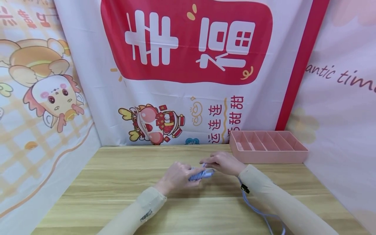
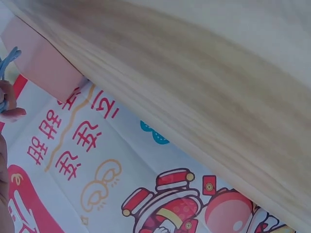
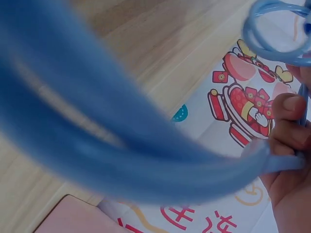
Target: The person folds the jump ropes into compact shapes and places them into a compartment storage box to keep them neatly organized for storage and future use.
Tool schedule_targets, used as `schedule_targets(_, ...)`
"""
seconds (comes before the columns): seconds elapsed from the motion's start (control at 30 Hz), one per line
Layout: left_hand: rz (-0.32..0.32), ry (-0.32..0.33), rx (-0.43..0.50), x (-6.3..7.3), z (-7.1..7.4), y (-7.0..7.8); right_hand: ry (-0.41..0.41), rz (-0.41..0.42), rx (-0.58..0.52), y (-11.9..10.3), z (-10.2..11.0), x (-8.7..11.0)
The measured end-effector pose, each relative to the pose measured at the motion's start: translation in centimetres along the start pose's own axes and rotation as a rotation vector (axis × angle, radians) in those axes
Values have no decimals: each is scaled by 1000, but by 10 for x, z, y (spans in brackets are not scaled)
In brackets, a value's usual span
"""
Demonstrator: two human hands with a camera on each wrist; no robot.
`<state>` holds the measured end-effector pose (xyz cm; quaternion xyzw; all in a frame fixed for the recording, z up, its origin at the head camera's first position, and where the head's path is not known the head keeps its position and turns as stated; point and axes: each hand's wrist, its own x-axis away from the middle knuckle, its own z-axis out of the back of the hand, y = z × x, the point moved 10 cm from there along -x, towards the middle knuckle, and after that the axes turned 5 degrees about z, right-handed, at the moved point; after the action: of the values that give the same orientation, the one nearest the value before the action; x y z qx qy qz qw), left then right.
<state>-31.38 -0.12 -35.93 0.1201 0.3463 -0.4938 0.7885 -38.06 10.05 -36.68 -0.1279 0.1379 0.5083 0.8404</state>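
A light blue cable is wound in a small bundle that my left hand grips above the tabletop. Close by on the right, my right hand has its fingers curled round a length of the same cable. From there the cable trails past the right wrist in a loose loop towards the front edge. Looking from the right wrist, the blurred cable loop fills the foreground, beyond which are the right hand's curled fingers and round coils. Only a fingertip and some cable show at the left wrist view's edge.
A pink divided box with several narrow compartments stands at the back right of the wooden table. Printed cloth hangs behind the table and along both sides.
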Motion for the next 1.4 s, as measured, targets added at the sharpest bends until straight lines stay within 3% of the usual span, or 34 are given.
schedule_targets(0.3,5,86,133,-1,11,4,-67,-32,-181,5,-6,3)
schedule_targets(0.63,76,136,204,-4,17,4,-122,-61,-299,2,-6,-2)
schedule_targets(0.83,175,202,452,-4,24,-3,-164,-159,-669,6,-12,4)
schedule_targets(0.93,224,228,515,-3,26,-6,-151,-164,-779,6,-14,8)
schedule_targets(1.1,325,258,586,0,26,-15,-107,-157,-821,10,-18,13)
schedule_targets(1.27,493,275,709,8,22,-33,-35,-199,-787,16,-21,19)
schedule_targets(1.4,603,285,748,14,17,-44,8,-227,-780,15,-25,23)
